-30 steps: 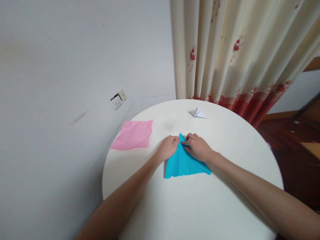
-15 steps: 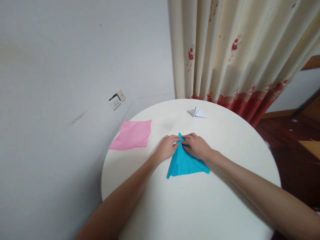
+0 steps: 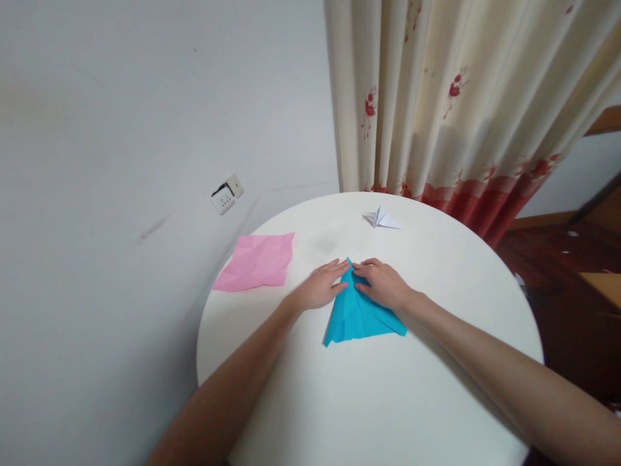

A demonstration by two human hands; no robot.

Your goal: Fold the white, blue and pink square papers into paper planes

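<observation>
A sheet of blue paper [image 3: 361, 318], folded into a rough triangle with its tip pointing away from me, lies on the round white table. My left hand [image 3: 321, 286] rests at the left edge near that tip, fingers stretched out and thumb apart. From the right side, my right hand [image 3: 383, 285] presses its fingertips on the upper part of the paper, with thumb and fingers spread. Neither hand grips the sheet. Part of the paper's right side is hidden under my right hand and wrist.
A creased pink paper sheet [image 3: 257, 260] lies at the table's left edge. Toward the back of the white table [image 3: 378, 408] sits a folded white paper plane [image 3: 381, 219]. A wall with a socket [image 3: 223, 199] borders the left; a floral curtain [image 3: 436, 97] hangs behind.
My left hand has shifted slightly left and its fingers have straightened, opening away from the thumb. My right hand and the blue paper stay almost in place.
</observation>
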